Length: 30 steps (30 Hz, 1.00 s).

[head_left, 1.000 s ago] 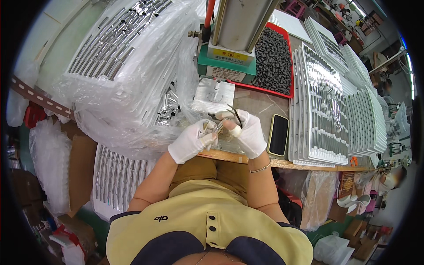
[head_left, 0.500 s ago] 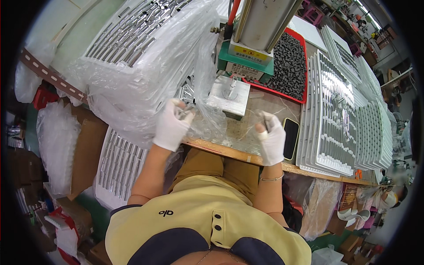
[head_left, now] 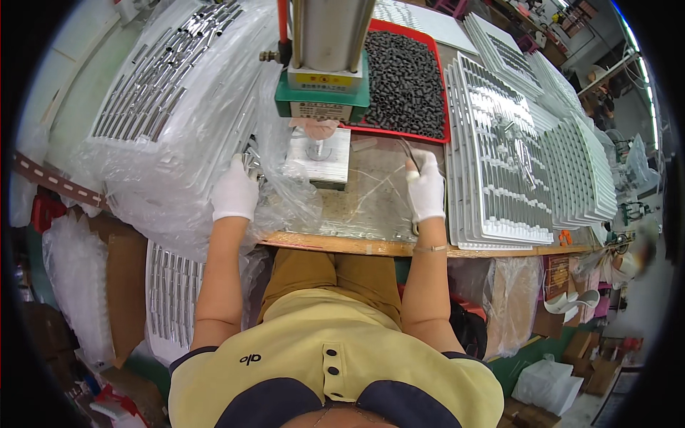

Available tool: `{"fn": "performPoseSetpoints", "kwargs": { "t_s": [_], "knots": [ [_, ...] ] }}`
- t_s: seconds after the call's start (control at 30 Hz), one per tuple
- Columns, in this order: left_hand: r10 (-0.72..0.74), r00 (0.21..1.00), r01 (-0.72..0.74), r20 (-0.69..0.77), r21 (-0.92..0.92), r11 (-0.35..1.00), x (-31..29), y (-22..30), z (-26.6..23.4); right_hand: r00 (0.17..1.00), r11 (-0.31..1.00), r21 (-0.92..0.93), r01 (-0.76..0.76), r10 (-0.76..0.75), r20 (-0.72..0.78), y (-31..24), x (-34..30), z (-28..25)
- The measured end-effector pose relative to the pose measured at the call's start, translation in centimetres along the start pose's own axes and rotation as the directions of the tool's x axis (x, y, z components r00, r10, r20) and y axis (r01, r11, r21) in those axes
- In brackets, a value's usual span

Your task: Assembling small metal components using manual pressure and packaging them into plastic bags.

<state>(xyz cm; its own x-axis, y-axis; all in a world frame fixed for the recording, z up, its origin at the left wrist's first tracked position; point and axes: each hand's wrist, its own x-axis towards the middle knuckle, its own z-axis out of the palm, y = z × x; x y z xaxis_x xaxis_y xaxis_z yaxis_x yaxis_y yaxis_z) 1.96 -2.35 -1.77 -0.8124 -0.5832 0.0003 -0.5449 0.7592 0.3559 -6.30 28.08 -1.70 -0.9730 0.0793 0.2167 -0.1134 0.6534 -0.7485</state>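
My left hand (head_left: pixel 235 191), in a white glove, reaches to a loose pile of shiny metal tubes (head_left: pixel 252 158) among clear plastic. Its fingers close on a tube there, though the fingertips are partly hidden. My right hand (head_left: pixel 426 187), gloved too, is closed around metal tweezers (head_left: pixel 407 150), which point up and away from me over the table. Between my hands stands a bench press with a green head (head_left: pixel 322 98). Under the head, a pinkish piece (head_left: pixel 314 128) sits just above an upright pin on the flat metal block (head_left: pixel 330 160).
A red tray (head_left: pixel 447 107) of small black sleeves (head_left: pixel 407 85) is behind the press. White racks (head_left: pixel 492 157) of tubes stack up on the right. Plastic-wrapped tubes (head_left: pixel 143 107) fill the left. The table's wooden front edge (head_left: pixel 335 244) runs before me.
My left hand has gone forward from the table's edge into the tube pile. My right hand has shifted slightly forward, and the tweezers now show clearly. The pinkish piece now shows under the press head.
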Motion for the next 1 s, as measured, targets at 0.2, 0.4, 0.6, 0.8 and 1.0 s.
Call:
{"fn": "performPoseSetpoints", "kwargs": {
  "t_s": [0.2,0.4,0.6,0.8,1.0],
  "knots": [
    [0.032,0.999,-0.033,-0.039,-0.019,0.999,0.6,-0.5,0.8,0.998,0.955,-0.297,0.0,0.016,0.053,-0.7,5.1,2.5],
    [0.045,0.998,-0.045,-0.044,-0.007,0.999,-1.0,-1.1,1.0,0.984,0.849,-0.526,0.059,0.04,0.175,-1.2,8.8,5.2],
    [0.245,0.892,-0.383,-0.38,-0.347,0.856,-1.6,-3.3,2.5,0.984,0.82,-0.564,0.102,0.0,0.179,-0.8,10.0,6.3],
    [0.175,0.981,0.023,0.084,-0.944,0.329,-4.8,1.7,-0.8,0.98,0.79,-0.603,0.112,0.011,0.197,-1.4,10.4,6.0],
    [0.335,0.888,0.332,0.314,-0.943,0.002,-6.7,5.0,0.1,0.974,0.787,-0.602,0.136,0.006,0.227,-1.7,9.9,6.2]
  ]
}}
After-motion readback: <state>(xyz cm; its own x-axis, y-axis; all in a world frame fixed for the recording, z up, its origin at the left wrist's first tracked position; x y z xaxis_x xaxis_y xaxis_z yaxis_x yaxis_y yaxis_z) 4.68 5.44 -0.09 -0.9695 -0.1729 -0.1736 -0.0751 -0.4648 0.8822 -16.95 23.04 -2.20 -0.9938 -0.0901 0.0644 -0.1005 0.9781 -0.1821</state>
